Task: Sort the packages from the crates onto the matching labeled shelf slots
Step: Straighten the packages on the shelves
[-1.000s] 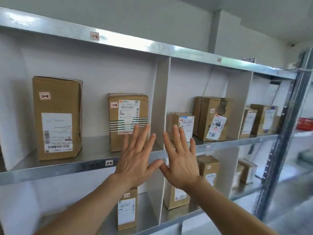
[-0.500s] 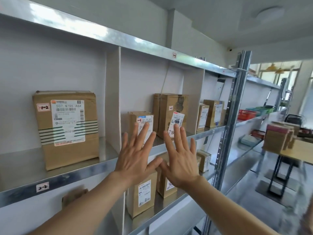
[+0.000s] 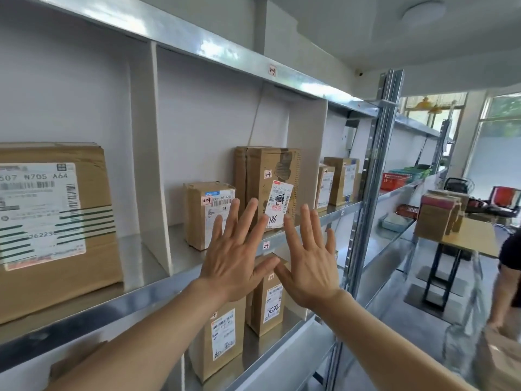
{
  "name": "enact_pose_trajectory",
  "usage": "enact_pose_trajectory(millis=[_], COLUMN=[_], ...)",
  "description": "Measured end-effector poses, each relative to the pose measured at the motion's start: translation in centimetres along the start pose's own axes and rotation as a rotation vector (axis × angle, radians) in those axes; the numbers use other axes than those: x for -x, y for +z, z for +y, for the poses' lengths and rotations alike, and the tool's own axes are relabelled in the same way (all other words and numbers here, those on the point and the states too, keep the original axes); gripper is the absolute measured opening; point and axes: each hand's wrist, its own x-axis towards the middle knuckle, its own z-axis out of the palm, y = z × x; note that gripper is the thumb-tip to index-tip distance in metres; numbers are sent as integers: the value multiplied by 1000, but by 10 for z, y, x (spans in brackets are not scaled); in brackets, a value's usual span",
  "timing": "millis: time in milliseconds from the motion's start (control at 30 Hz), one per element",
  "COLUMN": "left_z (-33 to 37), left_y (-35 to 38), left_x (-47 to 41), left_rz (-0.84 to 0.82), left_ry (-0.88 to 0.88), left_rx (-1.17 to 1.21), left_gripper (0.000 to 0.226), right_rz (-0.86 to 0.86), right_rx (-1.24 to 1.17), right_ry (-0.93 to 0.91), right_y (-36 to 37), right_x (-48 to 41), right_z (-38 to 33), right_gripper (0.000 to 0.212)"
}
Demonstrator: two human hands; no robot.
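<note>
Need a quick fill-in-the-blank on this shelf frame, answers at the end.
The left hand and right hand hold ____, fingers spread.
The large box label reads 507 N705 ____.
The right lower-shelf box has ____ handwritten on its label.
The small box stands ____ of the tall box.
Answers: nothing; A64; 7022; left.

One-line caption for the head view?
Left hand and right hand raised open and empty before a metal shelf of labelled cardboard packages.

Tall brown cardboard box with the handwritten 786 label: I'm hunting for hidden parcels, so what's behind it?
Behind the tall brown cardboard 786 box, a second brown cardboard box shows as a narrow strip at its left; then the white back panel. Anything else back there is covered.
</note>
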Motion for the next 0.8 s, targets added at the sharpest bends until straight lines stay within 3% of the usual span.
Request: enact_pose_trajectory(millis=[333,800], left_z=[6,13], left_y=[65,105], left_x=[-51,-80], left_rz=[-46,-156], left_ry=[-45,-266], left_rx=[-78,-229], left_gripper=[79,74], right_rz=[-64,-225], right_rx=[-19,-239], right_ry=[-37,-228], right_y=[54,110], right_x=[-48,-106], right_z=[68,124], right_gripper=[87,85])
